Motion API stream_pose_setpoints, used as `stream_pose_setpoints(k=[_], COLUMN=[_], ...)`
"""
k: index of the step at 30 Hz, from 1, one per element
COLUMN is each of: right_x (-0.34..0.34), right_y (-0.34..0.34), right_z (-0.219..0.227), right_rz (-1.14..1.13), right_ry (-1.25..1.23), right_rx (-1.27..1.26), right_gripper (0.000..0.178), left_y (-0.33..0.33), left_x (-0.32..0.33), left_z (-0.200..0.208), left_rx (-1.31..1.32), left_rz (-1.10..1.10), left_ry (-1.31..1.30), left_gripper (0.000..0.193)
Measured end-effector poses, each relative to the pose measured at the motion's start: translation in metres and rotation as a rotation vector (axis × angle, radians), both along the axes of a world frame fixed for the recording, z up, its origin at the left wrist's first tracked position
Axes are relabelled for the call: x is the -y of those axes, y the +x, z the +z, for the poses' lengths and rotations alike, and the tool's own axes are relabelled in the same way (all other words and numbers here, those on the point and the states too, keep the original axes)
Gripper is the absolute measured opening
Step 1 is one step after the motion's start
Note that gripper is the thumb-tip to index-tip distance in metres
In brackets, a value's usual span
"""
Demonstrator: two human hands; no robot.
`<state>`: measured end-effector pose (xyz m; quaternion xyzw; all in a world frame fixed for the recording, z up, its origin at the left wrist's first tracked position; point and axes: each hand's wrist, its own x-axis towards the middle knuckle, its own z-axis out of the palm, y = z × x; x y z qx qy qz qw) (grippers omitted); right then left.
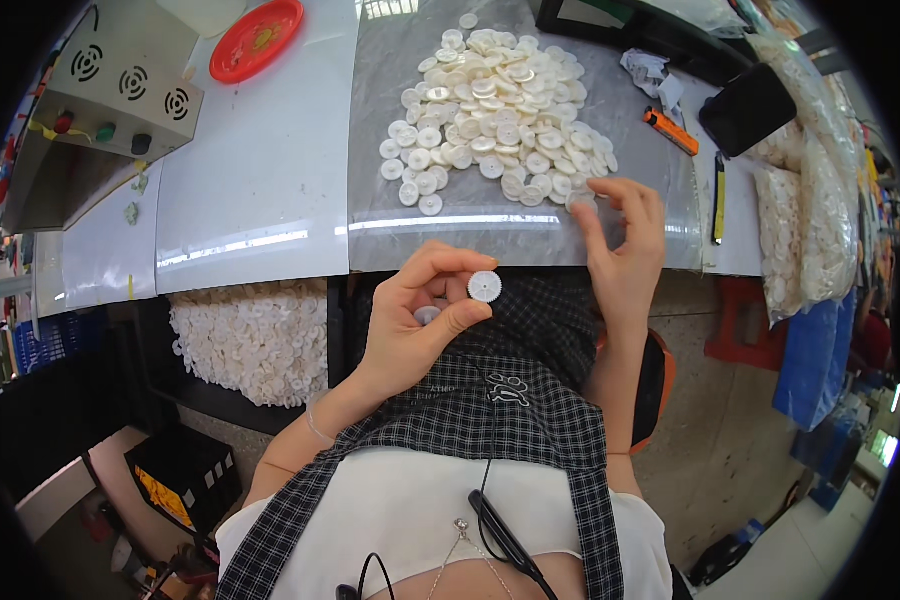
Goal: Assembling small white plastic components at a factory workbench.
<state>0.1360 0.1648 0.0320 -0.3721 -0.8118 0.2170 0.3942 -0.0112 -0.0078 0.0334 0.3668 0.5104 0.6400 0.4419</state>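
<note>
My left hand (410, 318) is in front of the table edge, pinching a white plastic gear (485, 287) between thumb and index finger. Another white gear (427, 315) is tucked in its curled fingers. Over the near right edge of a heap of white plastic gears (505, 110), my right hand (625, 235) has its thumb and index finger closed around one gear (579, 200). The heap lies on a grey tabletop (390, 235), with several gears spread loose along its left side.
An orange-handled cutter (670, 131), crumpled paper (646, 72) and a black object (748, 110) lie right of the heap. A red plate (257, 40) and a metal box with buttons (110, 95) stand far left. White pieces fill a container (255, 345) below the table. Plastic bags (820, 220) hang right.
</note>
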Motion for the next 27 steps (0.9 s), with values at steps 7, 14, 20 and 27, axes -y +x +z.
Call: stream_pose_setpoints(k=[7,14,20,27], right_x=[0.008,0.01,0.021,0.053], right_y=[0.0,0.029,0.041,0.03], right_z=[-0.013,-0.011,-0.024,-0.002], right_rz=[0.131,0.169,0.204,0.324], right_ry=[-0.047,0.061,0.21,-0.57], right_rx=[0.015,0.115,0.087,-0.225], right_gripper=[0.026,0.032,0.03,0.034], left_y=[0.002,-0.001,0.007,0.023], left_x=[-0.001,0.001,-0.009,-0.013], left_z=[0.005,0.002,0.001,0.006], left_rx=[0.011,-0.036,0.507,-0.053], left_rz=[0.013,0.007,-0.105,-0.116], left_ry=[-0.033,0.002,-0.146,-0.154], left_gripper=[0.03,0.031,0.032,0.046])
